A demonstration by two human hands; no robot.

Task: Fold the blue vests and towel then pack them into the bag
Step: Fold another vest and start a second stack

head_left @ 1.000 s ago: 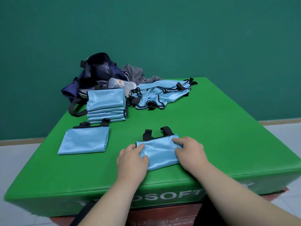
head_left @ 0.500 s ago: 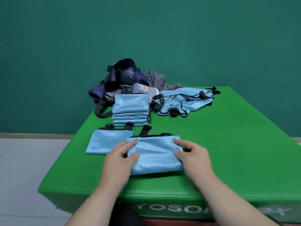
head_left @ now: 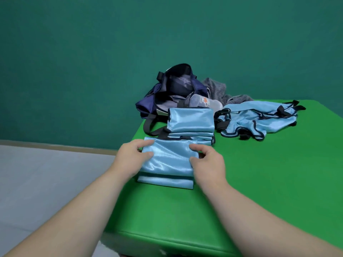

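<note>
Head view.
- Hidden: the lower folded vest (head_left: 165, 181) shows only its near edge under the top folded vest (head_left: 170, 158), which also covers the foot of the stack of folded vests (head_left: 191, 123).
- Bag (head_left: 167, 95): far left corner of the green padded table (head_left: 259, 182), gaping open. A clear bottle (head_left: 202, 102) lies at its mouth; other contents are unclear.
- Grey towel (head_left: 217, 88): crumpled beside the bag.
- Unfolded vests (head_left: 256, 121): along the far edge.
- Left hand (head_left: 132, 156) and right hand (head_left: 206, 162): curled fingers pinch the top folded vest's sides, near the left edge.

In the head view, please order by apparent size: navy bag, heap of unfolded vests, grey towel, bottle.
Navy bag and heap of unfolded vests: look alike, not ranked.
Then grey towel.
Smallest: bottle, partly hidden.
</note>
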